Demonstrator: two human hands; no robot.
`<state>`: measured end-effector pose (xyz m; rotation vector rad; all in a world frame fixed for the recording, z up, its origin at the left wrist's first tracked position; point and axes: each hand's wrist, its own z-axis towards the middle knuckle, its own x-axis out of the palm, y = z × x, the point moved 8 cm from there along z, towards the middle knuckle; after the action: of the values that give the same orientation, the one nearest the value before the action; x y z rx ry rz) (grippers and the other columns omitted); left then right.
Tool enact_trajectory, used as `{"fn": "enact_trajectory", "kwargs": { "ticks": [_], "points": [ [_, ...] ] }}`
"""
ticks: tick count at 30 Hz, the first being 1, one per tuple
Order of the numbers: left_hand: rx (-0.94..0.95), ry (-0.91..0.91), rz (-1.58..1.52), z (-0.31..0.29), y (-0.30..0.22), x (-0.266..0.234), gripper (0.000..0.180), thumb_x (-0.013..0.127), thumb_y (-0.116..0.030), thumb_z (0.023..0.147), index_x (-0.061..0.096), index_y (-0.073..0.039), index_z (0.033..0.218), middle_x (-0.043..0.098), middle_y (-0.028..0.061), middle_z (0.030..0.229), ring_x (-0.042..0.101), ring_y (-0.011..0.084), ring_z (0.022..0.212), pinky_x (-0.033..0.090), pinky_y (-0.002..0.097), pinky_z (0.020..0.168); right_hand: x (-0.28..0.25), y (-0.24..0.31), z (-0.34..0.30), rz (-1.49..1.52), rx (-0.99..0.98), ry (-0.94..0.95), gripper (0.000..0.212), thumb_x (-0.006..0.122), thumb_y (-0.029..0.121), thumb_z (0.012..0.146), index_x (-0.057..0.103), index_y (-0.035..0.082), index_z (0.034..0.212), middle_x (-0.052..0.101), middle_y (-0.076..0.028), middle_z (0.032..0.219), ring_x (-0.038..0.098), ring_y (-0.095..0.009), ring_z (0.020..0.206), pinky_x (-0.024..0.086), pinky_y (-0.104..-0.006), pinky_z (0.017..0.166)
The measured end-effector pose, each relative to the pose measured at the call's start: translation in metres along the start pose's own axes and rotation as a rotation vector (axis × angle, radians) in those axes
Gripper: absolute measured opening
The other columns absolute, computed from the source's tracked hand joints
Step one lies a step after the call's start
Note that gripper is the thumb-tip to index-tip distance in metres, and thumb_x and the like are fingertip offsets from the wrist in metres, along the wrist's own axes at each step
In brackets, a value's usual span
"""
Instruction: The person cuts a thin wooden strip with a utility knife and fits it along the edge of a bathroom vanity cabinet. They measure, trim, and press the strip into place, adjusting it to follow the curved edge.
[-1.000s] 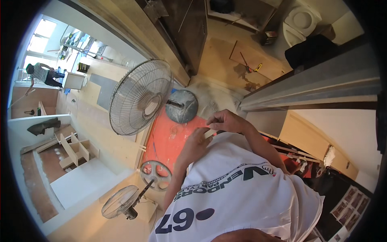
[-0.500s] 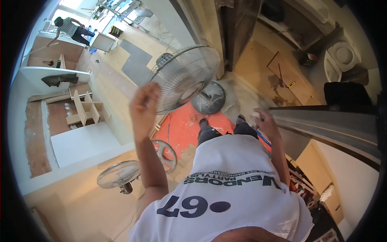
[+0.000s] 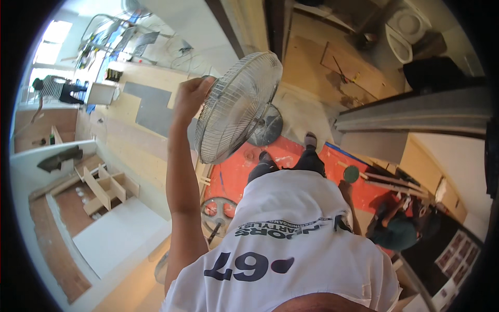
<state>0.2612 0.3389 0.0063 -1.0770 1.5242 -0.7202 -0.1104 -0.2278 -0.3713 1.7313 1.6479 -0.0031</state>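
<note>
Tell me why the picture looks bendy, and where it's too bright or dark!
Head view: the fisheye lens bends straight edges, leaving black corners; head view: the white rectangular window at upper left looks washed out; head view: the bare right hand is dark and hard to make out, while the round silver wire-cage fan looks fairly clear.

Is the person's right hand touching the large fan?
No, the right hand is down beside the white shirt, apart from the large fan.
</note>
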Motion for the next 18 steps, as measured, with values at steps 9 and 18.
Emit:
{"fn": "enact_trajectory", "kwargs": {
  "ticks": [9,18],
  "points": [
    [0.131,-0.124,0.493,-0.032,-0.057,0.001,0.039,0.063,-0.032,0.087,0.063,0.006,0.081,0.047,0.0061,0.058,0.038,0.0130,0.057,0.035,0.0324,0.053,0.062,-0.160,-0.015,-0.291,-0.437,-0.101,0.010,0.050,0.006,0.076,0.057,0.005,0.069,0.046,-0.006,0.056,0.048,-0.016,0.049,0.040,-0.0326,0.046],
    [0.058,-0.261,0.395,-0.028,-0.062,0.031,0.030,0.056,-0.025,0.091,0.065,0.003,0.087,0.057,0.0105,0.069,0.049,0.0173,0.066,0.042,0.0330,0.066,-0.027,0.043,0.009,0.336,-0.215,-0.098,0.027,0.049,0.010,0.088,0.058,0.000,0.112,0.054,-0.005,0.068,0.052,-0.014,0.055,0.045,-0.0278,0.050]
  ]
}}
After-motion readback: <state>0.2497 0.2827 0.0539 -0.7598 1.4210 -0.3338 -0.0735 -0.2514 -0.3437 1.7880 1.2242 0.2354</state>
